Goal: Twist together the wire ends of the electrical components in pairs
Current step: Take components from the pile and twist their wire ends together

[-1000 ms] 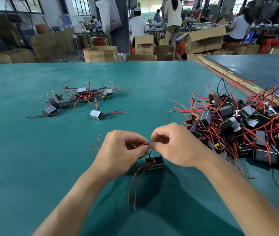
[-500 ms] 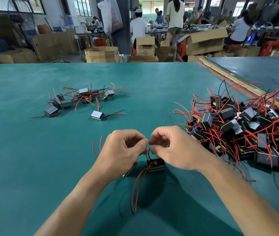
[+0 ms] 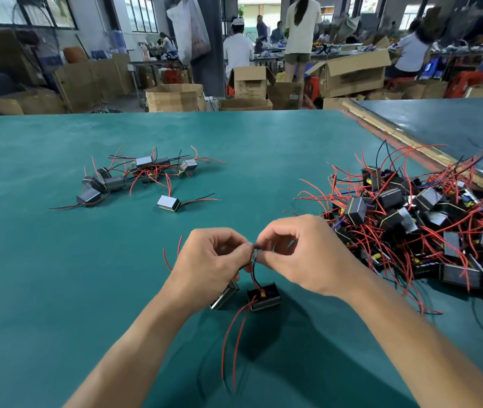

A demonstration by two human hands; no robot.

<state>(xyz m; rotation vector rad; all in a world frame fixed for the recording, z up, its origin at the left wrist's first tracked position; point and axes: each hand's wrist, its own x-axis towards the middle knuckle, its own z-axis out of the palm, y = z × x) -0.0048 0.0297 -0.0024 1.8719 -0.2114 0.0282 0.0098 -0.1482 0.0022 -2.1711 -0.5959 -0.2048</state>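
Components (image 3: 263,296) now hang clearer below the knuckles; left hand (image 3: 210,260) and right hand (image 3: 299,254) pinch the wire ends (image 3: 254,250) between them (fingertips nearly touching), leads running downward.
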